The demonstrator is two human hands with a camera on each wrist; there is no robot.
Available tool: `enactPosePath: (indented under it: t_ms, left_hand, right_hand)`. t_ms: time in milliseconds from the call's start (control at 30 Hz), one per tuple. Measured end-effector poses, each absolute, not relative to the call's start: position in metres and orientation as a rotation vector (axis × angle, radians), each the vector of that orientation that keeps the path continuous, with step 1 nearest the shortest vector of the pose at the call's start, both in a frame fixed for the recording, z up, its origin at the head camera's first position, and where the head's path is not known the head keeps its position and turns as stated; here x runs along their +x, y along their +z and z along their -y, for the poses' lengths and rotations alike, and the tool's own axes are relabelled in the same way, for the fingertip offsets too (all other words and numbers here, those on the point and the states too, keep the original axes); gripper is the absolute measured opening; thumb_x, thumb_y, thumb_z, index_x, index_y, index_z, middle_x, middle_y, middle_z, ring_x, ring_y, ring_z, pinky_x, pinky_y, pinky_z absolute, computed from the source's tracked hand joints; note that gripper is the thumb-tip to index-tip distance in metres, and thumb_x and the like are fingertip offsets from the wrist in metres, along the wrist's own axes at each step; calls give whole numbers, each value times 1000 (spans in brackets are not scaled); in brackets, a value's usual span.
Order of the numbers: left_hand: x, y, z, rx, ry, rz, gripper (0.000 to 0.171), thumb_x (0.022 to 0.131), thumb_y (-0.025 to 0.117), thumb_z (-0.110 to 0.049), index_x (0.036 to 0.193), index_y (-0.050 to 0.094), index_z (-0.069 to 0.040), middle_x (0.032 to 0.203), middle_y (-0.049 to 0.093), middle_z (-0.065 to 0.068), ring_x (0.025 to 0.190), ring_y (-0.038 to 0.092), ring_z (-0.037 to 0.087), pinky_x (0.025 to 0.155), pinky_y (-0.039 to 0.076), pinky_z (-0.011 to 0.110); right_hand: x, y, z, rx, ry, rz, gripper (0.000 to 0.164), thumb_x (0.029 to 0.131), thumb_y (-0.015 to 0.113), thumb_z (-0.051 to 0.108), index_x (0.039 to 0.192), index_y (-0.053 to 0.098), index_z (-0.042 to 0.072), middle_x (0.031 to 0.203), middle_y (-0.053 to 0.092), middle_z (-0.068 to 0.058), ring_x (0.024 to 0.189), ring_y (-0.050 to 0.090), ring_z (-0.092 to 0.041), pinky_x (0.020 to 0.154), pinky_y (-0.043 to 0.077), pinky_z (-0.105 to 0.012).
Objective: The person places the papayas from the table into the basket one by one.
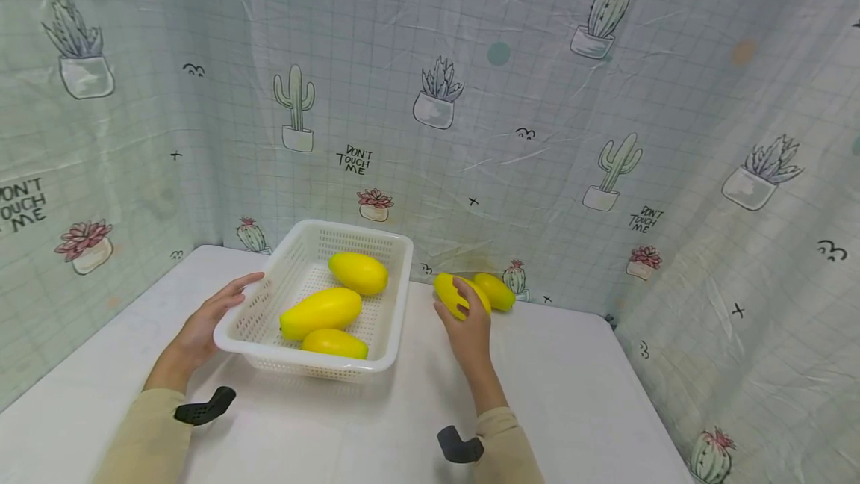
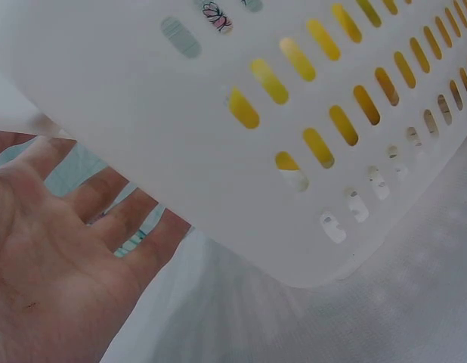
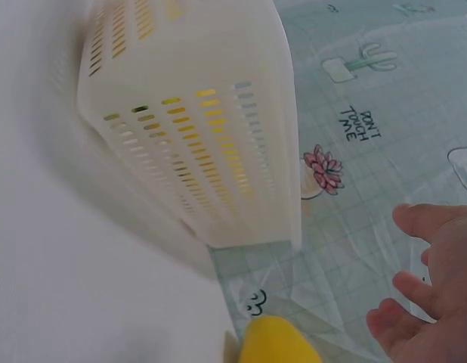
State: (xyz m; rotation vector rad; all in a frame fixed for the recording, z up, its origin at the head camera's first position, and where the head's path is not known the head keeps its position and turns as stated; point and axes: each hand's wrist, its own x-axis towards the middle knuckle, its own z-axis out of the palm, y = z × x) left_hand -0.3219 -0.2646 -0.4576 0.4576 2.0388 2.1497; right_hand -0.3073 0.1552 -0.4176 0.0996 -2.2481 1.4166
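Observation:
In the head view, a white plastic basket (image 1: 396, 349) holds three yellow mangoes: one at the back (image 1: 358, 273), a larger mango (image 1: 321, 313) in the middle and one at the front (image 1: 334, 343). My left hand (image 1: 201, 327) touches the basket's left side near the rim, its fingers extended, as the left wrist view also shows. Right of the basket, my right hand (image 1: 469, 331) reaches over a near mango (image 1: 446, 291), its thumb and fingers spread. Another mango (image 1: 496, 291) lies just behind that one. In the right wrist view the fingers (image 3: 419, 291) appear apart from the mango (image 3: 279, 344).
A white-covered table (image 1: 571, 394) carries everything. Its back edge meets a hanging curtain (image 1: 470, 170) printed with cacti, which also runs along both sides. Black curved pieces (image 1: 204, 407) sit at both wrists, beside the beige sleeves.

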Motion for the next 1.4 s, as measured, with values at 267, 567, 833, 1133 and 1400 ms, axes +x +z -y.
enactPosePath:
  t_ms: [267,567,833,1133,1400]
  left_hand:
    - [-322,-458,265,456,2148,-2048,47,100,27,-28,146,19,-24,151,21,-2,109,56,10,83,52,33]
    - [-320,-456,265,480,2156,-2036,47,100,27,-27,147,18,-23,150,22,-3,108,55,10,83,52,32]
    - [-320,-456,264,432,2127,-2086,48,100,28,-31,146,18,-26,153,17,-2,110,55,9,85,51,35]
    - [-321,-456,264,443,2122,-2098,48,99,29,-32,146,19,-26,154,14,-1,111,54,8,85,51,34]
    - [-322,-458,265,444,2127,-2091,48,100,28,-32,146,18,-26,153,15,-1,110,55,10,85,51,34]
  right_hand:
    - [-307,-419,-160,93,1409,2245,47,82,68,21,125,51,24,129,52,2,120,47,-18,98,44,-39]
    - [-307,-420,-167,49,1390,2276,49,82,68,27,127,49,23,129,51,7,120,46,-16,100,42,-38]
    - [-308,-422,-172,23,1391,2284,51,82,67,26,129,49,19,131,50,7,121,45,-17,101,41,-38]
    - [-308,-425,-175,-4,1374,2290,51,82,67,28,129,48,18,132,50,5,122,45,-18,101,41,-38]
    - [-310,-428,-177,-18,1390,2279,51,83,67,27,129,48,18,132,50,3,123,43,-20,103,38,-42]
